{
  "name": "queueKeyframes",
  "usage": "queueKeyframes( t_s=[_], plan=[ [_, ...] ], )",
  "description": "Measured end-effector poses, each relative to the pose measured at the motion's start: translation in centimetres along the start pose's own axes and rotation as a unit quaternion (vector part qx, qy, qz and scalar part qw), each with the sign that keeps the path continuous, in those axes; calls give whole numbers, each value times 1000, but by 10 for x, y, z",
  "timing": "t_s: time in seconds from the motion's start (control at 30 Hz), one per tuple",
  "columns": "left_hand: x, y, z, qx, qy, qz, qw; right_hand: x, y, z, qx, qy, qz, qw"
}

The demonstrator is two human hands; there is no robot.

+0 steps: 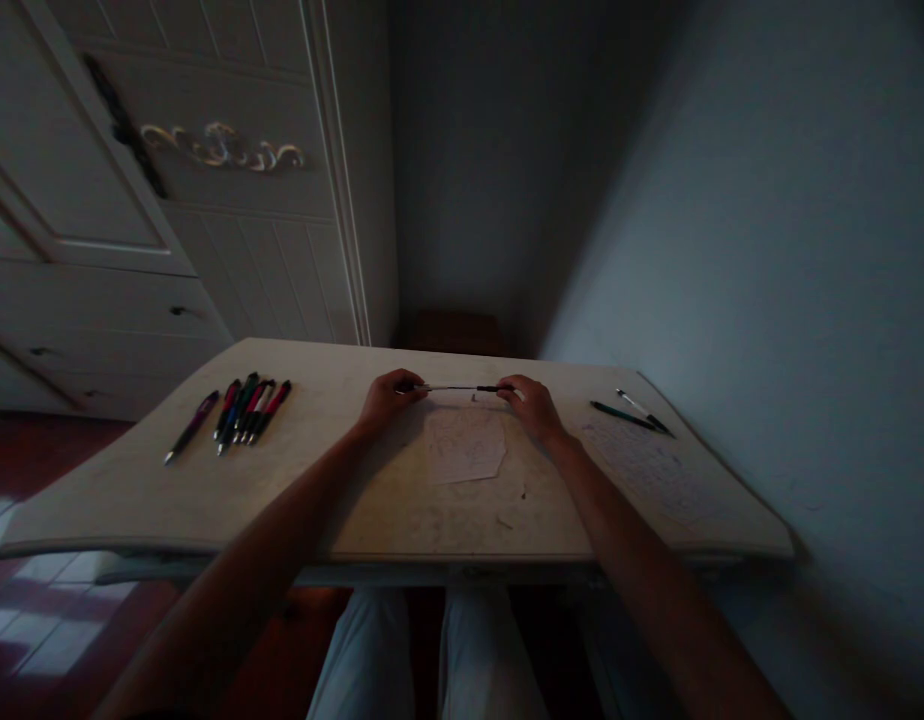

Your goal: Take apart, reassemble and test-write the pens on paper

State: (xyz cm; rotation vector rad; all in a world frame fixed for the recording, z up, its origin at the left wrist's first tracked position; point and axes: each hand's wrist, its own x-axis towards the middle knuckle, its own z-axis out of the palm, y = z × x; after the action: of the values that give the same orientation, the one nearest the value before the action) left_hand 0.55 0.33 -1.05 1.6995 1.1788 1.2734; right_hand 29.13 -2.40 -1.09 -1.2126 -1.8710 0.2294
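A slim pen [453,387] with a pale, clear-looking barrel and a dark section toward the right is stretched level between my hands, just above the far part of the table. My left hand [389,400] is closed around its left end, where a dark piece shows at the fingers. At the dark right end, the fingers of my right hand [533,404] pinch it. Whether the pen is whole or in two parts is too small to tell. Below it lies a creased sheet of paper [466,447] with faint scribbles.
Several pens [250,408] lie bunched at the left of the table [282,500], with a purple pen [192,428] beside them. On the right are a dark green pen [622,415], a clear pen [642,409] and a scribbled area [649,465]. A wall [792,250] borders the right.
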Motion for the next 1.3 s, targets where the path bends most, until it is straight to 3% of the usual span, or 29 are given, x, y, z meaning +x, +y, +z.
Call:
queueKeyframes(
  t_s=[1.3],
  plan=[
    [-3, 3, 1, 20, -5, 5, 1000, -3, -6, 9, -28, -16, -37, 999]
  ],
)
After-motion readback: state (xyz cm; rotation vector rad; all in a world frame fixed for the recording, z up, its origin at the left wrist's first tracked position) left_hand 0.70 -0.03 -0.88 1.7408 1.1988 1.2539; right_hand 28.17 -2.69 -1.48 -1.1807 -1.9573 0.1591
